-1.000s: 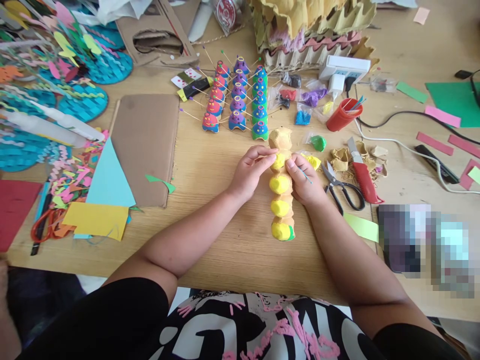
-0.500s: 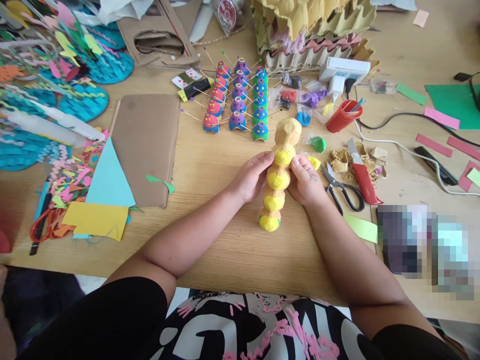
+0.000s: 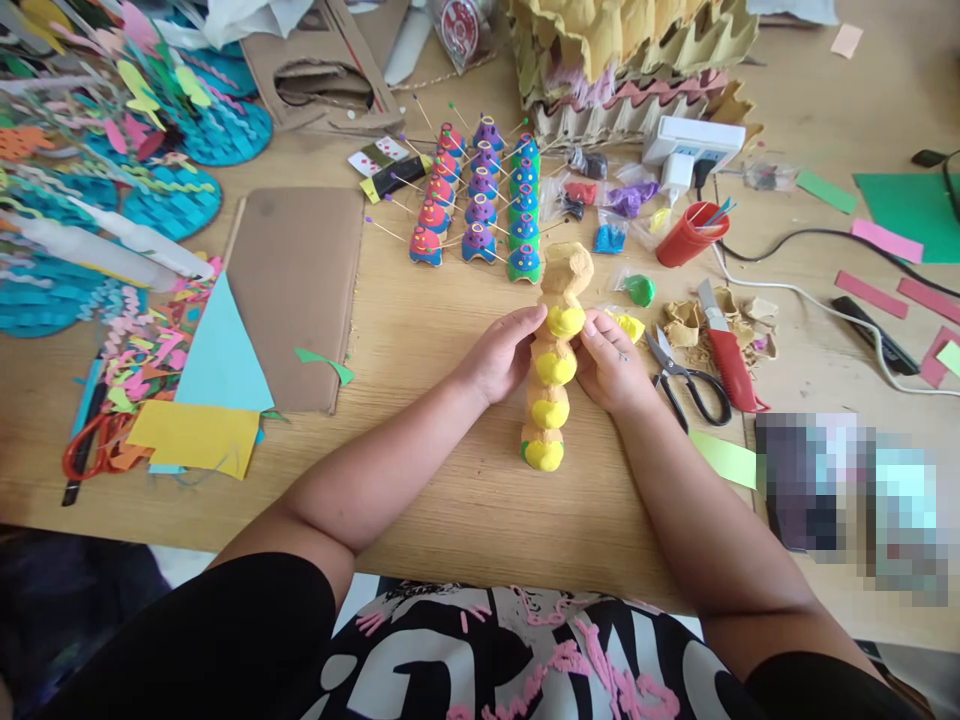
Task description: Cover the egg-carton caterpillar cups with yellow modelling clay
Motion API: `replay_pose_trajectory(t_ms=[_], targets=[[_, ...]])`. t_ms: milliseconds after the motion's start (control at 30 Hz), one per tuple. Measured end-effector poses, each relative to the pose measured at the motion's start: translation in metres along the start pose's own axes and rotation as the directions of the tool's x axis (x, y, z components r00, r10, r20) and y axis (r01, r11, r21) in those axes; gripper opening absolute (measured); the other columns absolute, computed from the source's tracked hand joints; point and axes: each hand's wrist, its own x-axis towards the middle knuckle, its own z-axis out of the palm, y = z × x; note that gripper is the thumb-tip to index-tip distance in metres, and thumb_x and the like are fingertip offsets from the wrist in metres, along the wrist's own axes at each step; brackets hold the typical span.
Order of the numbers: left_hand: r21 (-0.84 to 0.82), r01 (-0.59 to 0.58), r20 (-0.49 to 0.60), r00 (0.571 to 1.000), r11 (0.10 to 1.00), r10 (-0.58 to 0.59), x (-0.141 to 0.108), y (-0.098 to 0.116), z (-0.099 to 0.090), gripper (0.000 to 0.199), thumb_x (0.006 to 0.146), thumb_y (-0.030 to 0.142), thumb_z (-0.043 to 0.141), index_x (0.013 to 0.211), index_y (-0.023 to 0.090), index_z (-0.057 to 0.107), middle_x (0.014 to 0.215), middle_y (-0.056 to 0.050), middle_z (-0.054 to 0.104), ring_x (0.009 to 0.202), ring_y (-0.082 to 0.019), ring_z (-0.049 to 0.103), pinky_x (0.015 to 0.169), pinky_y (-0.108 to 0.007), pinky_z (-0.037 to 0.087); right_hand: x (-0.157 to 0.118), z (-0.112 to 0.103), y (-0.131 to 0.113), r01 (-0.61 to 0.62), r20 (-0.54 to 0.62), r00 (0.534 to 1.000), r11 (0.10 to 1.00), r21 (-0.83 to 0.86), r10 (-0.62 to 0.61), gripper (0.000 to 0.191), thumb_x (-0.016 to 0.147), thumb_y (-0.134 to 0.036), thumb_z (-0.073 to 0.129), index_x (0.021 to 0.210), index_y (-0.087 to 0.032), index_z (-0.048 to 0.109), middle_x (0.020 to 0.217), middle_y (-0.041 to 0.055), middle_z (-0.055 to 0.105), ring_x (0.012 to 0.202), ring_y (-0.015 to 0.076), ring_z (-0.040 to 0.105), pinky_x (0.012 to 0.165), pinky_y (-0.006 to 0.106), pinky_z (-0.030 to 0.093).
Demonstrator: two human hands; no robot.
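Between my two hands is a strip of egg-carton cups (image 3: 556,368), tan with bright yellow clay pressed on most bumps. The farthest cup is bare, and a little green shows at the nearest one. My left hand (image 3: 501,352) grips the strip's left edge near its upper part, thumb on top. On the opposite edge my right hand (image 3: 611,358) pinches at the same height; a thin bluish stick shows by its fingers. Just beyond the right hand lies a packet of yellow clay (image 3: 628,326). Behind the strip stand three rows of painted egg-carton caterpillars (image 3: 480,200) with pin antennae.
Scissors (image 3: 691,385) and a red-handled knife (image 3: 729,350) lie to the right, near a red cup (image 3: 688,236) and clay packets. Egg trays (image 3: 637,60) are stacked at the back. Cardboard (image 3: 294,290), paper scraps and glue bottles (image 3: 112,255) fill the left. A white cable (image 3: 802,302) crosses the right.
The strip has tilted slightly between my hands, its near end shifting right and its far end left. Both hands keep their hold in nearly the same place.
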Motion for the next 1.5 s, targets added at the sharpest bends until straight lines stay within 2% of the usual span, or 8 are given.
replay_pose_trajectory(t_ms=[200, 367, 467, 533, 700, 1100, 1300, 1500], targets=[[-0.002, -0.007, -0.018, 1.0, 1.0, 0.007, 0.001, 0.001, -0.001, 0.048, 0.071, 0.066, 0.091, 0.092, 0.026, 0.078, 0.087, -0.004, 0.076, 0.083, -0.024, 0.07, 0.075, -0.038, 0.052, 0.005, -0.001, 0.005, 0.043, -0.039, 0.998, 0.999, -0.016, -0.043, 0.052, 0.081, -0.079, 0.078, 0.095, -0.03, 0.066, 0.076, -0.0017, 0.066, 0.076, 0.0194, 0.069, 0.065, 0.035, 0.058], [-0.011, 0.008, -0.035, 0.999, 1.0, -0.009, 0.002, 0.001, -0.005, 0.049, 0.075, 0.07, 0.088, 0.098, 0.029, 0.076, 0.086, -0.003, 0.076, 0.081, -0.025, 0.072, 0.072, -0.038, 0.051, 0.008, 0.001, -0.001, 0.154, -0.179, 0.971, 0.987, -0.039, -0.159, 0.055, 0.09, -0.085, 0.059, 0.103, -0.032, 0.062, 0.068, -0.0041, 0.057, 0.062, 0.015, 0.058, 0.056, 0.029, 0.048], [-0.014, -0.007, -0.081, 0.997, 1.0, 0.006, 0.001, 0.002, -0.003, 0.047, 0.075, 0.069, 0.089, 0.094, 0.029, 0.075, 0.082, -0.001, 0.075, 0.075, -0.022, 0.07, 0.071, -0.037, 0.05, 0.007, 0.001, -0.008, 0.208, -0.196, 0.956, 0.976, -0.068, -0.217, 0.046, 0.09, -0.075, 0.068, 0.095, -0.03, 0.06, 0.063, -0.0062, 0.051, 0.056, 0.0126, 0.048, 0.052, 0.027, 0.041], [-0.019, -0.047, -0.097, 0.994, 0.999, 0.045, 0.001, 0.002, 0.001, 0.044, 0.077, 0.066, 0.09, 0.092, 0.027, 0.075, 0.081, 0.001, 0.074, 0.073, -0.018, 0.068, 0.07, -0.034, 0.049, 0.006, 0.0, -0.011, 0.2, -0.171, 0.964, 0.979, -0.028, -0.202, 0.041, 0.086, -0.064, 0.08, 0.09, -0.029, 0.059, 0.063, -0.0065, 0.055, 0.055, 0.0108, 0.046, 0.052, 0.025, 0.039], [0.045, -0.118, -0.09, 0.988, 0.992, 0.122, -0.001, -0.002, 0.004, 0.041, 0.082, 0.058, 0.09, 0.091, 0.02, 0.076, 0.085, 0.001, 0.075, 0.076, -0.013, 0.066, 0.073, -0.028, 0.051, 0.005, -0.003, -0.014, 0.151, -0.133, 0.982, 0.982, 0.112, -0.136, 0.046, 0.073, -0.046, 0.097, 0.085, -0.027, 0.056, 0.07, -0.0074, 0.066, 0.063, 0.0071, 0.055, 0.058, 0.018, 0.045], [0.12, -0.075, -0.065, 0.994, 0.99, 0.083, -0.001, -0.006, 0.001, 0.041, 0.082, 0.056, 0.09, 0.084, 0.018, 0.075, 0.082, 0.001, 0.074, 0.076, -0.011, 0.065, 0.075, -0.026, 0.051, 0.003, 0.001, -0.015, 0.146, -0.068, 0.988, 0.988, 0.055, -0.142, 0.054, 0.072, -0.054, 0.097, 0.076, -0.025, 0.051, 0.065, -0.0076, 0.047, 0.058, 0.0088, 0.037, 0.052, 0.023, 0.035], [0.256, -0.124, -0.055, 0.988, 0.959, 0.143, -0.001, -0.011, -0.002, 0.042, 0.084, 0.058, 0.088, 0.08, 0.019, 0.075, 0.081, 0.001, 0.071, 0.078, -0.012, 0.063, 0.078, -0.027, 0.049, 0.002, -0.001, -0.014, 0.108, -0.078, 0.991, 0.993, -0.044, -0.112, 0.052, 0.074, -0.058, 0.093, 0.08, -0.026, 0.052, 0.068, -0.0068, 0.039, 0.058, 0.0101, 0.03, 0.049, 0.026, 0.027], [0.283, -0.132, -0.076, 0.984, 0.95, 0.159, -0.003, -0.01, 0.0, 0.043, 0.084, 0.059, 0.088, 0.08, 0.018, 0.074, 0.081, 0.001, 0.07, 0.077, -0.011, 0.06, 0.076, -0.026, 0.047, 0.005, -0.001, -0.01, 0.112, -0.106, 0.987, 0.989, -0.094, -0.122, 0.048, 0.075, -0.057, 0.093, 0.083, -0.027, 0.056, 0.07, -0.0059, 0.041, 0.057, 0.0103, 0.03, 0.049, 0.027, 0.024]])
